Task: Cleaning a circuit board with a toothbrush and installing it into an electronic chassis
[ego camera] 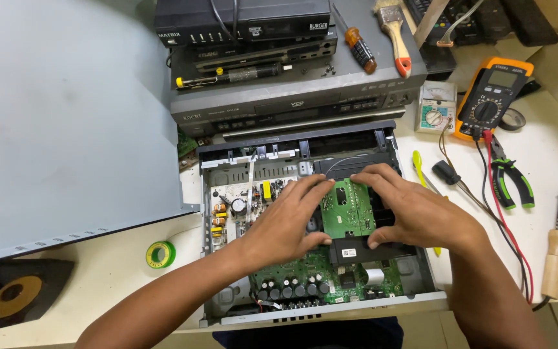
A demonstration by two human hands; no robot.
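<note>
An opened disc player chassis (421, 284) lies before me with its circuit boards exposed. Both hands rest on the black disc drive unit (356, 249) in its middle, which carries a small green circuit board (347, 207) on top. My left hand (285, 223) grips the drive's left side, fingers curled over the green board's left edge. My right hand (414, 210) grips the right side, thumb at the drive's front, fingertips on the board's top edge. A power board (234, 207) with a yellow part sits to the left, and the main board (298, 284) with black capacitors lies in front.
The grey metal cover (66, 129) lies at left. Stacked players (279, 77) stand behind, with a screwdriver (356, 42) and brush (395, 29) on top. At right lie an orange multimeter (492, 97), green pliers (511, 181), a soldering iron (557, 252) and red leads. A solder roll (160, 254) is front left.
</note>
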